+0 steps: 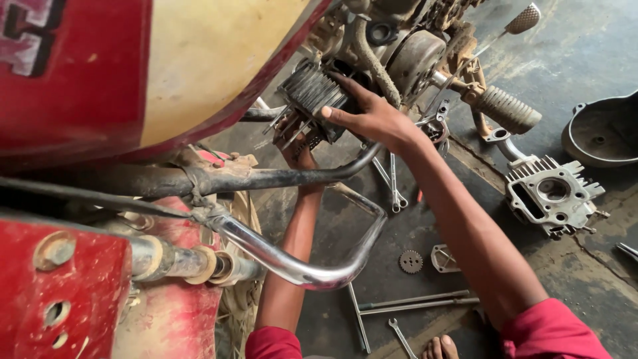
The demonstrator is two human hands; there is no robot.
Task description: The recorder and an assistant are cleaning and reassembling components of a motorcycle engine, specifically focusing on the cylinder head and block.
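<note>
a motorcycle repair workshop: stripped engine parts (550,193) and wrenches (395,183) on oily floor (412,233).

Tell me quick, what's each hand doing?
Left hand: under the finned engine cylinder, mostly hidden; grip cannot be told.
Right hand: open, fingers pressed flat against the cylinder.
</note>
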